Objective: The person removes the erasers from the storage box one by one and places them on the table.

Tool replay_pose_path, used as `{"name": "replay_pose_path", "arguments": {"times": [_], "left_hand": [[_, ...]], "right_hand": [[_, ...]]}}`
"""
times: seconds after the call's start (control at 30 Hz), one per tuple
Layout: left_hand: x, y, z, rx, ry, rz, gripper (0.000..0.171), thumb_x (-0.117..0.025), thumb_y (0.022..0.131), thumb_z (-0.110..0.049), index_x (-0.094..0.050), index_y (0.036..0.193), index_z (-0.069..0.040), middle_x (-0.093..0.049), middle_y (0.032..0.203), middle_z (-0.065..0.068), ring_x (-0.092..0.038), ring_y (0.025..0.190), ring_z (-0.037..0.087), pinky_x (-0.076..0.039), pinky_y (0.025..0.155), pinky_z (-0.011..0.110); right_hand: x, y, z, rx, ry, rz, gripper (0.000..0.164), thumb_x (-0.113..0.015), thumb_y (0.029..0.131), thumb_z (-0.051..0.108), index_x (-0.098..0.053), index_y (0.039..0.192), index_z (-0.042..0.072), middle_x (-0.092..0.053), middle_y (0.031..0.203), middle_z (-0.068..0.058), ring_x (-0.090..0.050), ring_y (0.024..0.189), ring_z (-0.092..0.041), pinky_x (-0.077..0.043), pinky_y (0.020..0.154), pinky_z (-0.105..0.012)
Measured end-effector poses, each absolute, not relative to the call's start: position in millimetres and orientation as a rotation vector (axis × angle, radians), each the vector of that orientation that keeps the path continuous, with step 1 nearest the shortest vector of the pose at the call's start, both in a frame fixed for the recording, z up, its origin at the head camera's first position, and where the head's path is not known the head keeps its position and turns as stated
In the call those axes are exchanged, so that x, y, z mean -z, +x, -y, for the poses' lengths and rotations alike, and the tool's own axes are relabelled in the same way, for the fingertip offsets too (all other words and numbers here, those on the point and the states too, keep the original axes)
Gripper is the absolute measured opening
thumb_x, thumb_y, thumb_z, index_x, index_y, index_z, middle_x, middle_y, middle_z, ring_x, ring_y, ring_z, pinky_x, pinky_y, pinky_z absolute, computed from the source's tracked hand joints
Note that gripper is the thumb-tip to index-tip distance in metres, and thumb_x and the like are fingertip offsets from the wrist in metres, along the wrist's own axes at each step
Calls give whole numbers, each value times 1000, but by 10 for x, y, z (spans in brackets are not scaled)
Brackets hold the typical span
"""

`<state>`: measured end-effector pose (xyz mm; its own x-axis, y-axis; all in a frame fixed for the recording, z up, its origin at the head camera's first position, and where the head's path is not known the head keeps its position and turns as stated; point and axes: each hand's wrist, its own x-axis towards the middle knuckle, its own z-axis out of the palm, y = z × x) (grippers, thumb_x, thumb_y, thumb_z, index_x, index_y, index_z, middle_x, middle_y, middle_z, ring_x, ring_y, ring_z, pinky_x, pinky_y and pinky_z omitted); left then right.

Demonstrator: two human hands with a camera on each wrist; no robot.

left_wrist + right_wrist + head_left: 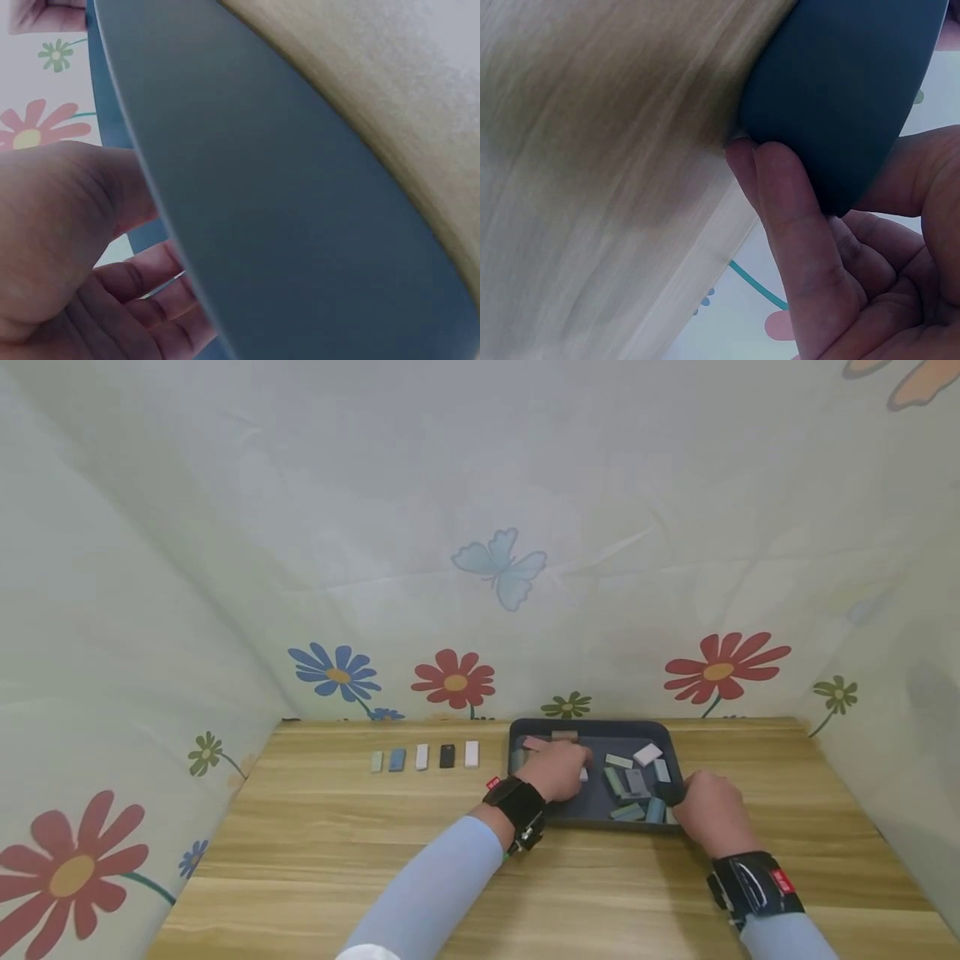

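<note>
A dark shallow tray [600, 825] stands on the wooden table, holding several small rectangular blocks in white, green, blue, grey, pink and brown. My left hand [553, 768] reaches into its left half, among the blocks there. In the left wrist view the tray's outer wall [247, 165] covers the fingertips of that hand [67, 232], so whatever they touch is hidden. At the tray's right front corner, my right hand [712, 814] grips the rim. The right wrist view has its thumb on the inner side and fingers [795, 202] against the outside of the wall.
Left of the tray, a row of separate blocks stands on the table [337, 843]: green, blue [397, 760], white [422, 757], black [447, 756] and white [471, 754]. A flower-printed cloth wall [622, 610] rises behind the table and along both sides.
</note>
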<state>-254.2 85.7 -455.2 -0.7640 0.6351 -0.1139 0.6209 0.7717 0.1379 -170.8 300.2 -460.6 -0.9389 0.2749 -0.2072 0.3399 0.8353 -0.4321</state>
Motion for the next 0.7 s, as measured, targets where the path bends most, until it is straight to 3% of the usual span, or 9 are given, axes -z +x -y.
{"name": "replay_pose_path", "arguments": {"times": [0.23, 0.5, 0.7], "left_hand": [[4584, -2504, -791, -169, 1004, -2783, 28, -64, 85, -18, -64, 111, -27, -65, 109, -9, -61, 100, 9, -49, 82, 38], [4700, -2516, -661, -243, 1072, -2750, 28, -66, 83, -15, -64, 110, -23, -66, 104, -8, -59, 85, 3, -46, 71, 20], [4668, -2544, -498, -338, 1102, -2731, 31, -65, 84, -17, -62, 114, -21, -65, 106, -9, -57, 83, 2, -46, 71, 19]], "right_hand": [[4595, -1726, -3022, 688, 470, -2895, 27, -69, 71, 3, -65, 94, -11, -61, 77, -17, -53, 68, -28, -42, 57, -34], [4589, -1715, -3013, 696, 459, -2883, 27, -69, 72, 3, -65, 95, -11, -60, 77, -16, -53, 68, -27, -41, 55, -33], [4596, -1716, -3006, 694, 447, -2899, 27, -68, 71, 2, -65, 94, -11, -60, 76, -16, -53, 68, -27, -41, 55, -32]]}}
